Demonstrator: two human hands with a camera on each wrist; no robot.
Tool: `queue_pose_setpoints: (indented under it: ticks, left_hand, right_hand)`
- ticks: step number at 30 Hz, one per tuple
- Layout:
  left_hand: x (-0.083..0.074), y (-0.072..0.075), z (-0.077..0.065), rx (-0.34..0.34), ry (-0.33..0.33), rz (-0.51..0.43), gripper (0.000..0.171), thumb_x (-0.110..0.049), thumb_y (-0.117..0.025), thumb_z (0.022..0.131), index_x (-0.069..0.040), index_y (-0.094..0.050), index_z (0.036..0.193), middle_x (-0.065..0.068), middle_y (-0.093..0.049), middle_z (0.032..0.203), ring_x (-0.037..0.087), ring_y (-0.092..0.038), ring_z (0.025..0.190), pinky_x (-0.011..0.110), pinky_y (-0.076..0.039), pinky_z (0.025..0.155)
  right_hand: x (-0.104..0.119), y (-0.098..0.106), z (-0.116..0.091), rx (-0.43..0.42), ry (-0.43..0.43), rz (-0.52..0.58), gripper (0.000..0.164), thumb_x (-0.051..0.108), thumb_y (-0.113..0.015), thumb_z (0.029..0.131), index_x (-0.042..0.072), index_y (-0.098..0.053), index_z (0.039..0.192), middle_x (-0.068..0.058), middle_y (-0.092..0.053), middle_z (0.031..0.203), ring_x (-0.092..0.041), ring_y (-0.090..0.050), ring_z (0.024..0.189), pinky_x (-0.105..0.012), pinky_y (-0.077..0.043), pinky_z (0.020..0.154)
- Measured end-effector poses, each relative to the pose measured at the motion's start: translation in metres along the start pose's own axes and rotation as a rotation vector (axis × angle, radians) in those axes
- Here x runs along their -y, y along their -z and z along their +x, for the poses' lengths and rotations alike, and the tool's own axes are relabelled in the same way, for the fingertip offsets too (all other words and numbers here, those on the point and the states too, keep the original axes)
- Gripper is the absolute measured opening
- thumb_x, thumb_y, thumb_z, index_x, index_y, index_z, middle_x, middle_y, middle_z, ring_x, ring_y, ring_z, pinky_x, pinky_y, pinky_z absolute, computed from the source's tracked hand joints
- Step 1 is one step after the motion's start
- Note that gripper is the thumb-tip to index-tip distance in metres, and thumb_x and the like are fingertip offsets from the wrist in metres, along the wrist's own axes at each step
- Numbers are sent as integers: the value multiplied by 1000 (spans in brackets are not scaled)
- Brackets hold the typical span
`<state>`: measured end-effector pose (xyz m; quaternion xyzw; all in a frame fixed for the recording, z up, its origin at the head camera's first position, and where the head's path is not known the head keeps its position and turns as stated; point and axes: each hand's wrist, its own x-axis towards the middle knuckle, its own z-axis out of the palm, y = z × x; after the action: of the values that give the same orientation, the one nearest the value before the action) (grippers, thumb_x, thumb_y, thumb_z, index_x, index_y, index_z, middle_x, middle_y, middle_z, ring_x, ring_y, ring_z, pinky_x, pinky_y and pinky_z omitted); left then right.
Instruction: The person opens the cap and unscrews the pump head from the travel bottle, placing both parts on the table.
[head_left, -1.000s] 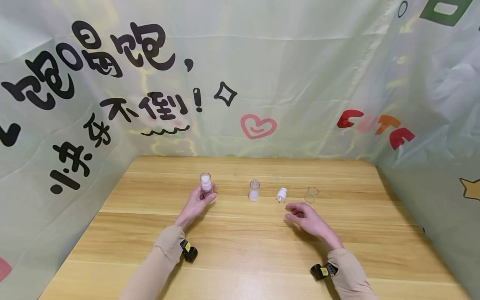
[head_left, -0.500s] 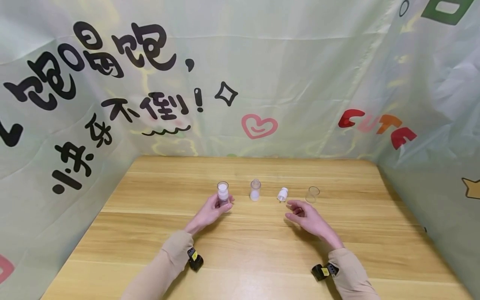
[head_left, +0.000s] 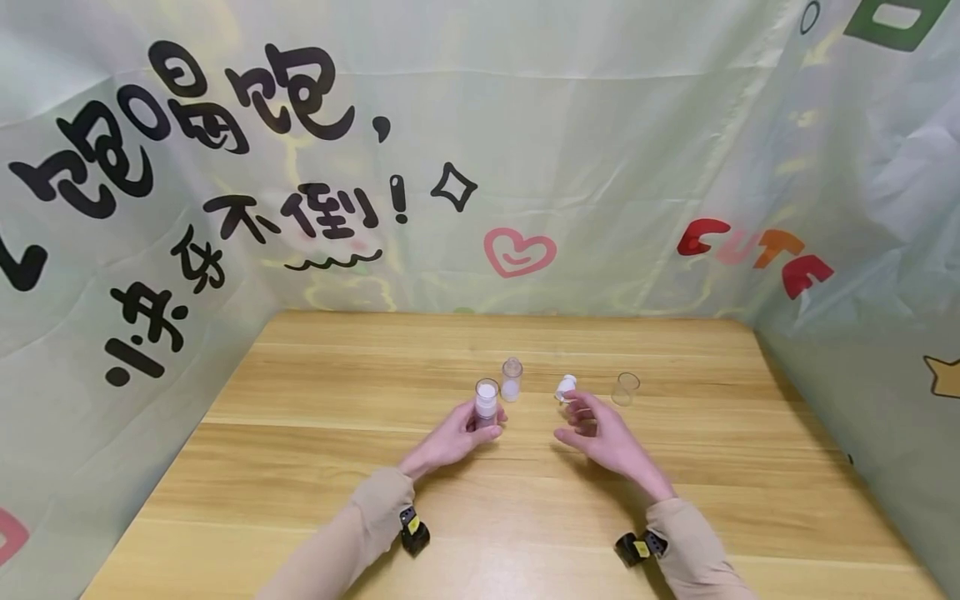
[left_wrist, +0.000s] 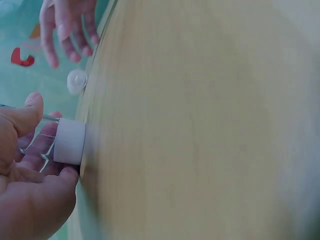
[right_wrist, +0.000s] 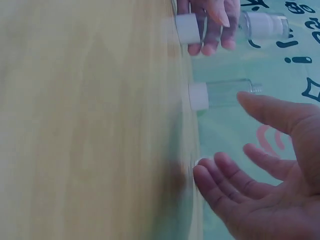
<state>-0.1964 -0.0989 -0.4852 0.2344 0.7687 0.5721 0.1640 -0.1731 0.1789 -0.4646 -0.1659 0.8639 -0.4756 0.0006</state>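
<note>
My left hand [head_left: 450, 437] grips a small pump bottle [head_left: 487, 398], upright, with a clear cap over its white pump. In the left wrist view its white base [left_wrist: 70, 141] sits right at the tabletop. Just behind it stands a second clear bottle [head_left: 512, 379], uncapped, its threaded neck bare in the right wrist view. A loose white pump head [head_left: 567, 384] lies to the right of that bottle. My right hand [head_left: 603, 433] is beside the pump head, fingers relaxed and apart, partly overlapping it in the head view; nothing is held in it.
A loose clear cap [head_left: 626, 389] stands on the wooden table [head_left: 480, 517], right of the pump head. Printed cloth [head_left: 600, 150] hangs behind the table and along both sides. Each wrist carries a black camera [head_left: 415, 533].
My left hand has carried the capped pump bottle rightward and nearer to me, beside the second bottle. Lately my right hand has shifted slightly left, toward the pump head.
</note>
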Motion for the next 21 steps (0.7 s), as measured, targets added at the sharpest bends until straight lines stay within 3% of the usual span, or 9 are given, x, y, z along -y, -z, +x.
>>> queue_pose_setpoints:
  ticks: [9,16,21]
  left_hand:
    - [-6,-15,6,37,8,14,31,-14,-60,99,-3,-56,128,17,-63,129,29,-61,122,40,-50,108]
    - [-10,-24,8,62,-17,26,36,-14,-60,100,1,-54,132,18,-63,130,32,-60,124,44,-47,111]
    - [-11,-29,10,67,-27,32,34,-12,-61,99,-1,-55,130,16,-64,127,28,-61,122,40,-47,110]
  right_hand:
    - [9,-11,3,12,157,156,78,9,-83,81,6,-40,147,-30,-55,131,-44,-58,119,-53,-51,105]
    - [14,-20,5,-7,371,242,82,-5,-82,76,2,-38,144,-26,-54,128,-8,-56,120,-31,-54,104]
    - [21,-25,6,-6,423,302,78,-11,-81,73,-3,-40,139,-24,-54,126,-17,-57,120,-27,-52,105]
